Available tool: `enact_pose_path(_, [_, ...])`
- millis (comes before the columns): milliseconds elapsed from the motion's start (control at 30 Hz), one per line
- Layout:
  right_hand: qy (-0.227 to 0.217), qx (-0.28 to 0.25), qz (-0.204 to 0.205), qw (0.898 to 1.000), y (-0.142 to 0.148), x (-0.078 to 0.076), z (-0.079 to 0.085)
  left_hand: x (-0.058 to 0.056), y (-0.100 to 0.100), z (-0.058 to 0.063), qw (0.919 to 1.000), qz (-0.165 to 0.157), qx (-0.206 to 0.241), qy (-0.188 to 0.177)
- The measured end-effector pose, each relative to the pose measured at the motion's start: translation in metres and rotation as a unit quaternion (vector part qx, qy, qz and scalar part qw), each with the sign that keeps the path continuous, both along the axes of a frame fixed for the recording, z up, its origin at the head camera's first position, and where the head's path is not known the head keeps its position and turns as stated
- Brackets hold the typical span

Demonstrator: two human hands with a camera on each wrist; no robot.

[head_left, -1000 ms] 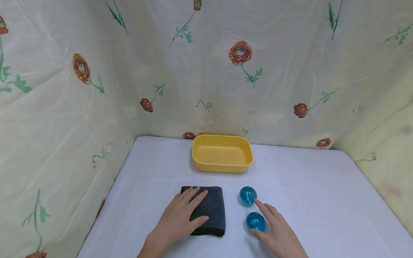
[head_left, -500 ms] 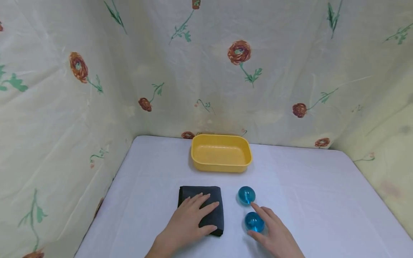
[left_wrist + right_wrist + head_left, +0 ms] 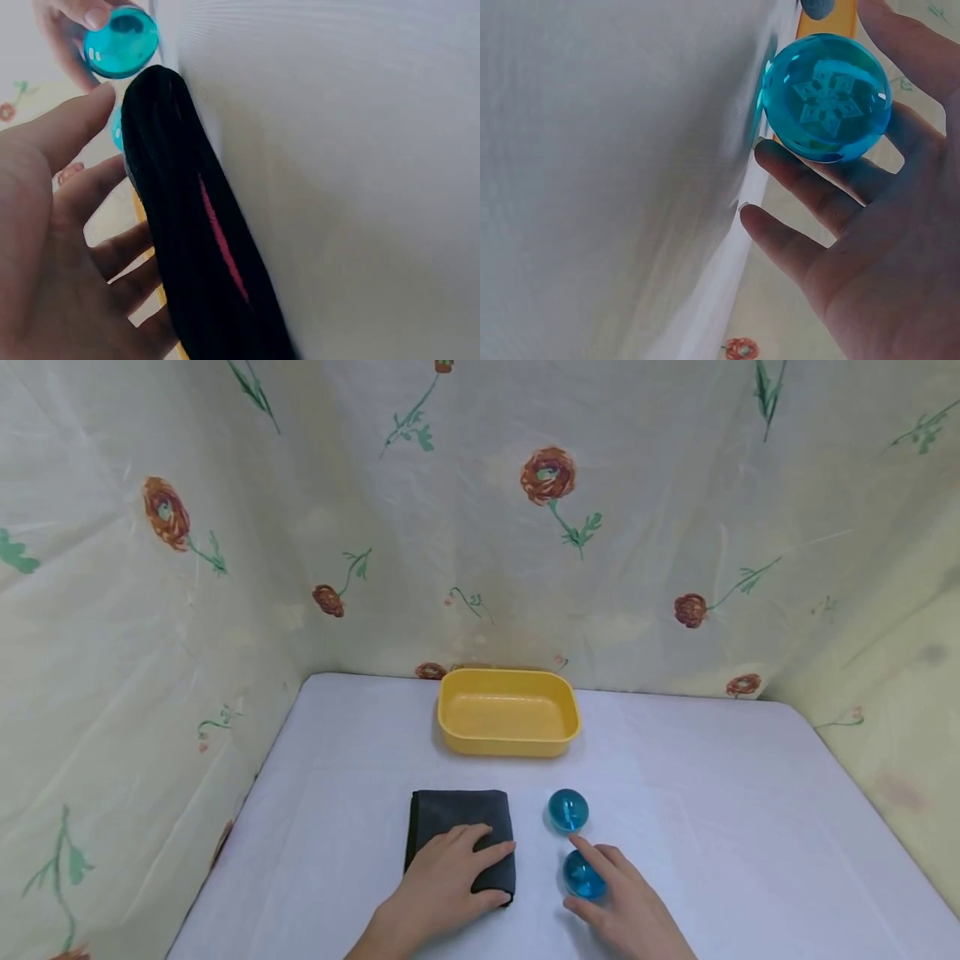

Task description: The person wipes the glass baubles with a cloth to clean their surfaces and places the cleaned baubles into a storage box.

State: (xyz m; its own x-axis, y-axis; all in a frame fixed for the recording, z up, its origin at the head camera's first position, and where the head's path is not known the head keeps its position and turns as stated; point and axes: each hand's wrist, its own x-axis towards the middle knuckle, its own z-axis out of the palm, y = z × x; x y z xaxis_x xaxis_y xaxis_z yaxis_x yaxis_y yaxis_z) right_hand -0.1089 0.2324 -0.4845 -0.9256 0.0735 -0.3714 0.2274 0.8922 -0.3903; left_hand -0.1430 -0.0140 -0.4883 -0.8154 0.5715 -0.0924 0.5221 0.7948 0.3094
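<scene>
In the head view a folded dark grey cloth lies on the table. My left hand rests on its near right part with fingers spread. The left wrist view shows the folded edge of the cloth, with a thin pink strip inside the fold. Two clear blue balls lie right of the cloth, the far ball and the near ball. My right hand is around the near ball, its thumb and fingers loosely spread about it. In the right wrist view a snowflake pattern shows in this ball.
A yellow rectangular tub stands behind the cloth and balls, near the table's back edge. The table has a white cover. Flower-printed curtains hang behind it and at both sides.
My left hand has slid rightward and toward me over the cloth, uncovering its far left part. My right hand has shifted slightly left about the near ball. The camera view has shifted a little.
</scene>
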Motion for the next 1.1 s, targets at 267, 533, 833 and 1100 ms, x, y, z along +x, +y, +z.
enact_pose_path(267, [0.004,0.007,0.006,1.0,-0.001,-0.001,0.0,-0.006,0.004,-0.007,0.9995,-0.004,-0.031,-0.003])
enact_pose_path(533, [0.017,0.021,0.012,1.0,-0.001,0.0,-0.001,-0.006,0.008,-0.009,0.999,-0.011,-0.043,0.011])
enact_pose_path(833, [0.028,0.03,0.023,0.999,-0.003,-0.005,-0.001,-0.008,0.012,-0.006,0.9968,-0.017,-0.072,0.031])
enact_pose_path(1100, [0.014,0.019,0.023,0.999,-0.003,-0.005,0.0,-0.01,0.009,-0.003,0.9974,-0.013,-0.06,0.039])
